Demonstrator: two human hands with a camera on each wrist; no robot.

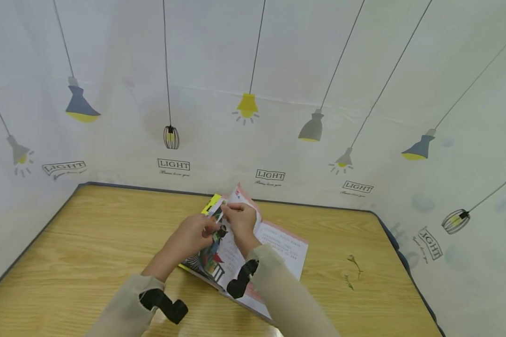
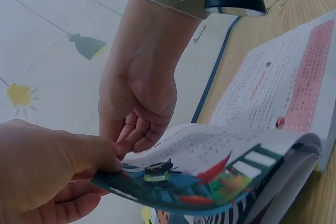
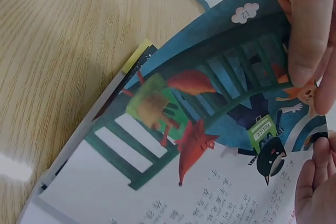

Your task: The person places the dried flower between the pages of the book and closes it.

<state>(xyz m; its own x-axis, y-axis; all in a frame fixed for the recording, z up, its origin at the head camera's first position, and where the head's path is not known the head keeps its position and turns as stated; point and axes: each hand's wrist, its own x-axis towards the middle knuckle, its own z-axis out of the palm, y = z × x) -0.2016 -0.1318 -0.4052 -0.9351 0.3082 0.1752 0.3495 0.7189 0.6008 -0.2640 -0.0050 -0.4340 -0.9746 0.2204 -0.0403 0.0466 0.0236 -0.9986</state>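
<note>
An open picture book (image 1: 284,245) lies slanted on the wooden table, with printed text and pink panels inside. Its lifted illustrated page (image 2: 210,184) shows a red fox and a dark figure in a green vest marked police. My left hand (image 1: 196,236) pinches this page at its outer edge between thumb and fingers. Close beyond it, my right hand (image 1: 241,220) pinches the page near the upper corner, fingers curled. Seen from the right wrist, the page (image 3: 210,85) bends up from the book. A small white piece shows between the hands; I cannot tell what it is.
Two small dried sprigs (image 1: 354,264) lie on the wooden table (image 1: 105,234) to the right of the book. A white curtain-like sheet (image 1: 211,56) printed with hanging lamps stands along the table's back and sides. Black camera mounts (image 1: 164,304) sit on both sleeves.
</note>
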